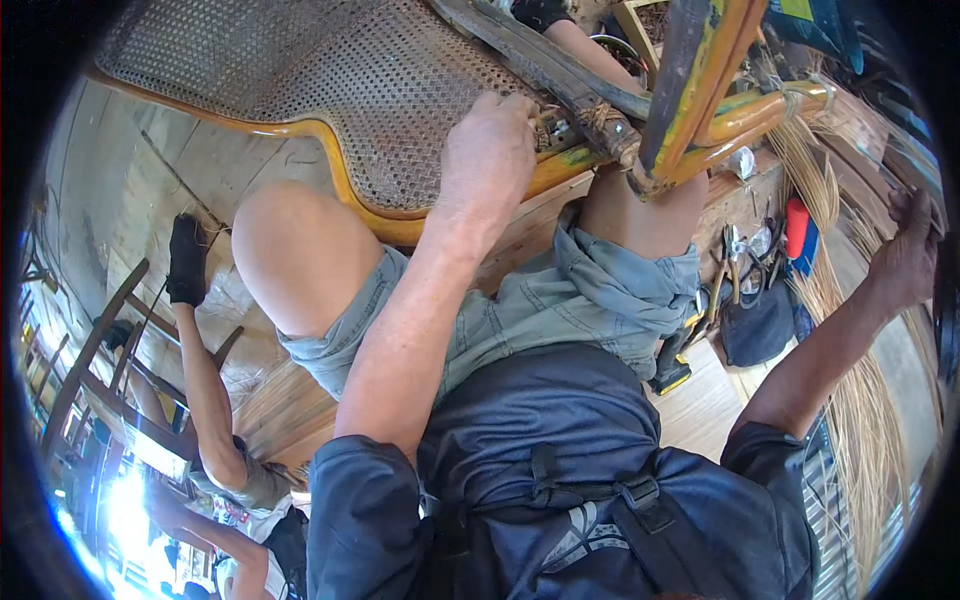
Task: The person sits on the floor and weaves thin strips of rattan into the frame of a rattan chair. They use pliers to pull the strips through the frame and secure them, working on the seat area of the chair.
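Note:
Across my lap lies a chair with a yellow-brown wooden frame (345, 165) and a woven cane panel (390, 120). My left hand (490, 150) is closed at the panel's right edge, beside a joint wrapped with a cane binding (603, 118). Its fingertips face away from me, so whatever they pinch is hidden. Far out to the right is my right hand (903, 250), raised above long loose cane strands (850, 400). Its fingers are bent together in the dark rim of the view, and I cannot make out what is between them.
A thick chair leg (695, 90) rises at the upper right. On the right lie pliers (735, 265), a red-handled tool (796, 228) and a dark pouch (757, 325). Another person's arm (205, 390) and a wooden chair frame (90, 350) are at the left.

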Action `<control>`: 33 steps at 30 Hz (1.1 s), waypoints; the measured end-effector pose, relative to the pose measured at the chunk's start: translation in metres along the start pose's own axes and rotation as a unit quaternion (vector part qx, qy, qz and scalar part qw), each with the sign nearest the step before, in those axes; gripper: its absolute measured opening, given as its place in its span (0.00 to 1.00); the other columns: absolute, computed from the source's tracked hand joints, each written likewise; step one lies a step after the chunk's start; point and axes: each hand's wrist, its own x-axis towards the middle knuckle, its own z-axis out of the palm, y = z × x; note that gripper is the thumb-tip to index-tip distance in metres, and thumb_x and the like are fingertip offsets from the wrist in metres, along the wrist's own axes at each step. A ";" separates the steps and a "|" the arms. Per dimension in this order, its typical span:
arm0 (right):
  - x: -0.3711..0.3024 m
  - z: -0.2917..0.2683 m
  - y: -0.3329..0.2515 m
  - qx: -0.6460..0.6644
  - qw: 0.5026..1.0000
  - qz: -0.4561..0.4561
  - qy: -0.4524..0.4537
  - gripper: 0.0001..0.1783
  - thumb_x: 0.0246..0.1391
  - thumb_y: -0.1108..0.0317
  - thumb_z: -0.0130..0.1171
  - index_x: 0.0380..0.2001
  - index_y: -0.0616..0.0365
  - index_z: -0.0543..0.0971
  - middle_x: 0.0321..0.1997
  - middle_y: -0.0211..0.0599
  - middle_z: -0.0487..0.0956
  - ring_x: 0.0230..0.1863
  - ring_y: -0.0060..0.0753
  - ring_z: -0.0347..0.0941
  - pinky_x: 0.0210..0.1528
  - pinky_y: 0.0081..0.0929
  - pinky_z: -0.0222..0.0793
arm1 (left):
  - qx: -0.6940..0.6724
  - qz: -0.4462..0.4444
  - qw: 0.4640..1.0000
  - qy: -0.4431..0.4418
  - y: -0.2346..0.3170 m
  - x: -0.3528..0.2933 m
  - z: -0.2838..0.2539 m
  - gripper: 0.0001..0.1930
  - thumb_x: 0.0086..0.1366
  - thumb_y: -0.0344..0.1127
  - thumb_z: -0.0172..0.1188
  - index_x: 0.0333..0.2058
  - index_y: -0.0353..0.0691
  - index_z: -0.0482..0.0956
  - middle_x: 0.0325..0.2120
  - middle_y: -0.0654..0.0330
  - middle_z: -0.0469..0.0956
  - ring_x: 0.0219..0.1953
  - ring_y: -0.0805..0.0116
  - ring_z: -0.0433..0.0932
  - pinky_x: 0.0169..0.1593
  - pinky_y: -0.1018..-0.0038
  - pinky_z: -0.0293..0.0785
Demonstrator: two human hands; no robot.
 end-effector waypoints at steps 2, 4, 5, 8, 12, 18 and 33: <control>-0.007 0.009 -0.016 -0.039 0.999 -0.003 0.001 0.07 0.52 0.72 0.58 0.28 0.67 0.77 0.26 0.42 0.79 0.25 0.26 0.76 0.28 0.17 0.70 | -0.021 0.011 1.000 0.011 -0.003 0.002 0.008 0.08 0.58 0.31 0.52 0.34 0.35 0.76 0.31 0.46 0.74 0.37 0.47 0.73 0.42 0.61 0.69; -0.007 0.005 -0.012 -0.006 1.000 0.007 0.002 0.07 0.52 0.71 0.58 0.29 0.67 0.77 0.26 0.42 0.79 0.26 0.26 0.76 0.28 0.16 0.70 | -0.025 0.005 1.000 -0.005 -0.004 0.002 0.011 0.08 0.58 0.31 0.52 0.34 0.35 0.76 0.31 0.46 0.74 0.37 0.47 0.73 0.42 0.61 0.69; -0.006 0.004 -0.009 0.011 1.000 0.013 0.003 0.08 0.52 0.71 0.57 0.29 0.67 0.77 0.27 0.42 0.79 0.26 0.26 0.76 0.28 0.16 0.70 | -0.026 0.002 1.000 -0.012 -0.005 0.002 0.011 0.08 0.58 0.31 0.52 0.34 0.35 0.76 0.31 0.46 0.74 0.37 0.47 0.73 0.41 0.61 0.69; -0.006 -0.003 0.003 0.021 0.999 0.035 0.015 0.08 0.52 0.70 0.58 0.29 0.67 0.77 0.26 0.42 0.79 0.26 0.26 0.76 0.29 0.16 0.71 | -0.031 0.018 0.998 -0.042 -0.012 0.000 0.001 0.08 0.57 0.30 0.52 0.34 0.36 0.77 0.31 0.46 0.74 0.36 0.47 0.73 0.41 0.62 0.70; -0.009 -0.002 0.006 -0.006 0.999 0.043 0.020 0.09 0.52 0.69 0.58 0.29 0.67 0.77 0.27 0.41 0.79 0.26 0.26 0.76 0.30 0.17 0.71 | 0.009 0.020 0.999 -0.038 -0.002 -0.005 -0.001 0.08 0.57 0.30 0.52 0.34 0.36 0.77 0.30 0.47 0.74 0.35 0.47 0.73 0.40 0.61 0.70; -0.015 0.005 -0.009 0.003 0.999 0.039 0.018 0.11 0.53 0.67 0.58 0.30 0.67 0.75 0.24 0.40 0.76 0.23 0.26 0.72 0.27 0.19 0.69 | 0.068 0.009 0.997 -0.039 0.008 -0.006 -0.007 0.08 0.58 0.32 0.52 0.34 0.37 0.77 0.28 0.47 0.73 0.34 0.48 0.73 0.39 0.59 0.69; -0.026 0.025 -0.060 0.003 1.000 0.020 0.016 0.13 0.54 0.67 0.56 0.30 0.69 0.70 0.19 0.38 0.72 0.18 0.26 0.67 0.19 0.22 0.65 | 0.126 0.043 0.988 -0.075 0.009 0.005 -0.007 0.07 0.57 0.30 0.50 0.31 0.34 0.75 0.29 0.46 0.73 0.33 0.45 0.73 0.38 0.56 0.70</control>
